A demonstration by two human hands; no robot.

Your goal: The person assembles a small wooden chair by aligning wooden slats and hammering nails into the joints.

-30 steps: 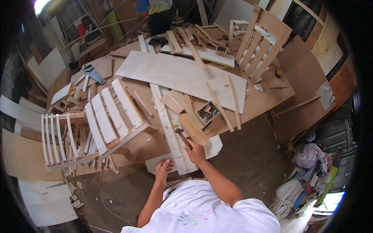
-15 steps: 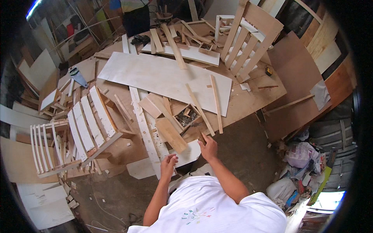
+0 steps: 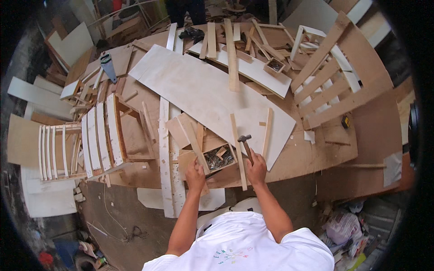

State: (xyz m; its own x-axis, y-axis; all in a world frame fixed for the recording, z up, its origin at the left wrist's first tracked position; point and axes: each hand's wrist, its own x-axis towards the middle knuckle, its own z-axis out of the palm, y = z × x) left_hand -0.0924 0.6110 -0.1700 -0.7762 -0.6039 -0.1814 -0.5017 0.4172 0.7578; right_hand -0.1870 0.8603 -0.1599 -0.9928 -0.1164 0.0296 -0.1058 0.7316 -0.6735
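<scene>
My right hand [image 3: 257, 170] is closed around the handle of a hammer [image 3: 244, 138], its dark head pointing up and away from me. Under the hammer's head lies a white board [image 3: 208, 97], with two narrow wood strips [image 3: 268, 131] resting across it. My left hand [image 3: 195, 175] is closed, fingers curled together, beside an open wooden box [image 3: 234, 156] of small metal pieces that look like nails. Whatever is in those fingers is too small to make out. A light wood strip [image 3: 192, 135] runs from near my left fingertips, alongside the box.
A slatted chair-like frame [image 3: 325, 86] stands at the right, near a tape measure [image 3: 345, 122]. White-slatted furniture pieces [image 3: 97, 135] sit at the left, below a handsaw [image 3: 107, 67]. Wood offcuts and another small box [image 3: 274, 66] lie at the back. A person's legs [image 3: 185, 11] show beyond.
Both hands have moved forward over the table's near edge. My right hand now visibly grips the hammer upright, and my left has come up beside the nail box. The view has shifted too.
</scene>
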